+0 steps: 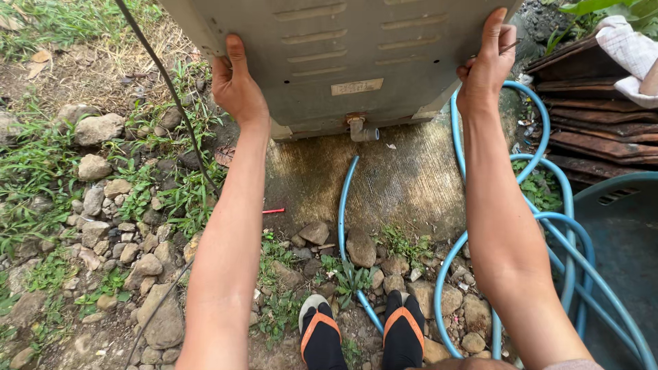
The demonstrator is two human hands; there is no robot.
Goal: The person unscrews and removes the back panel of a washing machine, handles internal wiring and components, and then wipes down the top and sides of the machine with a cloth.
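Hands grip a grey machine casing (343, 62): left hand (236, 85) clamped on its near-left edge, right hand (486, 65) on the near-right edge, possibly pinching a thin rod too. Casing looks tilted over a wet concrete slab (397, 178), drain spout (360, 129) between the grips. Blue hose (548, 226) coils below right grip. Casing looks mid-handling, not yet set flat.

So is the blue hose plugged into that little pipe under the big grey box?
No, the blue hose lies loose on the wet concrete slab, its end below the small outlet pipe of the grey appliance and not joined to it.
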